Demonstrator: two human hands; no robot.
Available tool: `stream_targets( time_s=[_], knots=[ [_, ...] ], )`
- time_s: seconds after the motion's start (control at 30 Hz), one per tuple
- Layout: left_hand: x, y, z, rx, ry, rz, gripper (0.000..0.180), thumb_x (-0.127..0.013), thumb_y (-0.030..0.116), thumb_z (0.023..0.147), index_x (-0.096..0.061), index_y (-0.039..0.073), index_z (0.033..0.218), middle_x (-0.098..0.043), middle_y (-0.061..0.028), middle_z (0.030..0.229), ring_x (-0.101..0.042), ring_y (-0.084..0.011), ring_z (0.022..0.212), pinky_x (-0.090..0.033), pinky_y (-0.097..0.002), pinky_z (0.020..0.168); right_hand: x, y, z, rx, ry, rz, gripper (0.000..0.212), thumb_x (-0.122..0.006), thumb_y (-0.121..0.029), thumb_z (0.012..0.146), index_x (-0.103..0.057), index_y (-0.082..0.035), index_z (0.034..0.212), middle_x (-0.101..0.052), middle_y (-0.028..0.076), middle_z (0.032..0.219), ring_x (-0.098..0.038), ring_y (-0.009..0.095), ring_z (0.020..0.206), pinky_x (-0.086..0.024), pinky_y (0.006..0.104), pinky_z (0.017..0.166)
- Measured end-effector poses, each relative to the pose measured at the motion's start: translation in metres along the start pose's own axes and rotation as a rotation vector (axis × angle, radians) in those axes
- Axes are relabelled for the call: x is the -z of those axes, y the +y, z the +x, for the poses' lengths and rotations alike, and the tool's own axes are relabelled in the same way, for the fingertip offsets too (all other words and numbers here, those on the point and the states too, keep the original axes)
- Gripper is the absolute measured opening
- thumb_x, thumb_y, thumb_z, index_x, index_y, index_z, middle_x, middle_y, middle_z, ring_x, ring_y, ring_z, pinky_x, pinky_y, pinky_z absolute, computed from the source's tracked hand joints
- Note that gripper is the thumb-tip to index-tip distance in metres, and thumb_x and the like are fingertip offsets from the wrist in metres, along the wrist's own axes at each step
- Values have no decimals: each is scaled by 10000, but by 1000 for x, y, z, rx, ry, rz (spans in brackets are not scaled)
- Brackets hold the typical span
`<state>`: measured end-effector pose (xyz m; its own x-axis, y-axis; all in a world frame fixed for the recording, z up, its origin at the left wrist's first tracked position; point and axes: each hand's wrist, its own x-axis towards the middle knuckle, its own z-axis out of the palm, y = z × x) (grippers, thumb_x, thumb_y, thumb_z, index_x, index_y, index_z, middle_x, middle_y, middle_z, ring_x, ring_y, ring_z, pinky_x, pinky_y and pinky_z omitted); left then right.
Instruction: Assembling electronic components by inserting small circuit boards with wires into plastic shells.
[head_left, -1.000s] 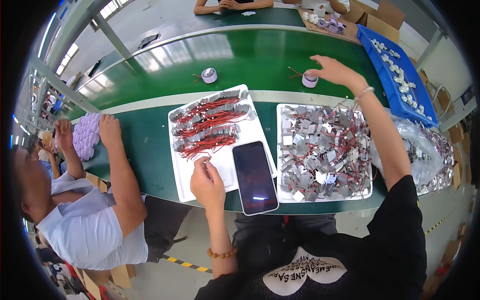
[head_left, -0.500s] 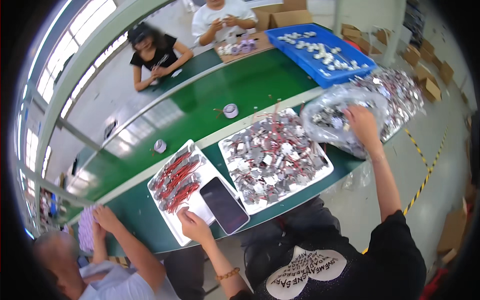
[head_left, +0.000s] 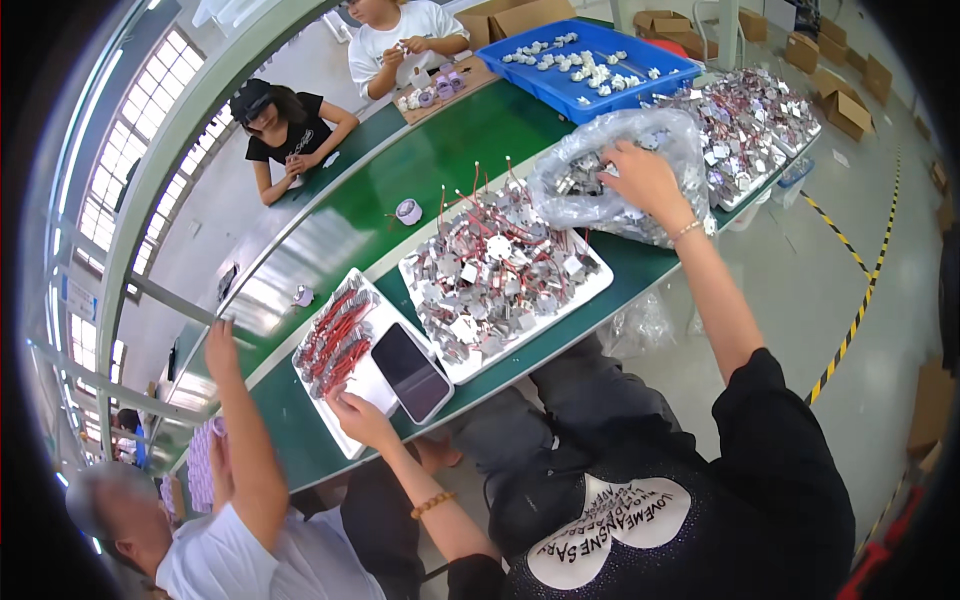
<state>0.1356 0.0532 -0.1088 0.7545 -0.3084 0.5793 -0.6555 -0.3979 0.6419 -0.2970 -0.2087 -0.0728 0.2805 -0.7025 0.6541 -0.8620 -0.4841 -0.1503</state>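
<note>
My right hand (head_left: 645,180) reaches into a clear plastic bag (head_left: 685,135) of small grey metal parts, its visible fingers apart over them. Some fingertips are hard to make out among the parts. My left hand (head_left: 363,420), thumb and fingers pinched together, is at the near edge of a white foam tray (head_left: 368,390). Whatever is between those fingers is too small to name. Bundles of red-wired grey parts (head_left: 338,340) lie in rows in that tray, close beyond the left fingertips. A dark-screened phone (head_left: 410,372) rests across the tray's right side.
A second white tray (head_left: 597,285) is heaped with wired metal parts. More parts (head_left: 745,130) are piled past the bag. A blue bin (head_left: 540,85) holds white pieces. Small wired coils (head_left: 408,211) sit on the green belt (head_left: 480,140). A co-worker (head_left: 250,530) sits close on my left.
The whole view has shifted, moving the bench left in the picture. The co-worker on my left has stretched one hand out toward the belt. My hands stay at the bag and the tray.
</note>
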Motion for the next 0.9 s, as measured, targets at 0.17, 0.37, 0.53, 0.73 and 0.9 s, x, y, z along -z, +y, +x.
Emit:
stream_targets(
  time_s=[0.17, 0.37, 0.53, 0.73, 0.9],
  knots=[
    [-4, -38, 6, 11, -39, -43, 234, -408, 103, 850, -544, 2, 1011, -610, -178, 964, -582, -319, 891, -426, -425, 788, 10, -9, 3, -36, -278, -6, 320, -669, -280, 731, -582, -80, 965, -544, 117, 977, -596, 308, 877, -486, 409, 736],
    [-4, -18, -31, -74, 31, -150, 180, -390, 93, 860, -542, 34, 939, -608, -187, 814, -594, -337, 722, -439, -398, 668, 8, -1, -5, -64, -262, 44, 309, -687, -168, 682, -588, -70, 958, -536, 147, 1069, -596, 322, 907, -490, 417, 766],
    [-4, -13, -28, -74, 38, -163, 179, -395, 77, 846, -547, 55, 940, -613, -167, 784, -595, -313, 675, -433, -399, 629, 2, 2, -1, -54, -246, 14, 312, -666, -168, 687, -581, -102, 980, -519, 116, 1065, -587, 302, 902, -486, 412, 745],
    [-6, -16, -20, -84, 30, -62, 180, -402, 111, 853, -537, 116, 973, -617, -173, 772, -583, -365, 667, -421, -437, 599, 7, -11, 1, -44, -198, 42, 288, -654, -136, 671, -589, -60, 941, -547, 150, 997, -604, 327, 839, -498, 420, 730],
    [-4, -13, -27, -154, 30, -99, 213, -398, 79, 844, -538, 102, 1003, -610, -164, 751, -583, -350, 641, -424, -419, 587, 7, -5, -7, -69, -176, 52, 267, -638, -131, 682, -587, -58, 934, -542, 151, 994, -601, 331, 811, -494, 419, 705]
  ],
)
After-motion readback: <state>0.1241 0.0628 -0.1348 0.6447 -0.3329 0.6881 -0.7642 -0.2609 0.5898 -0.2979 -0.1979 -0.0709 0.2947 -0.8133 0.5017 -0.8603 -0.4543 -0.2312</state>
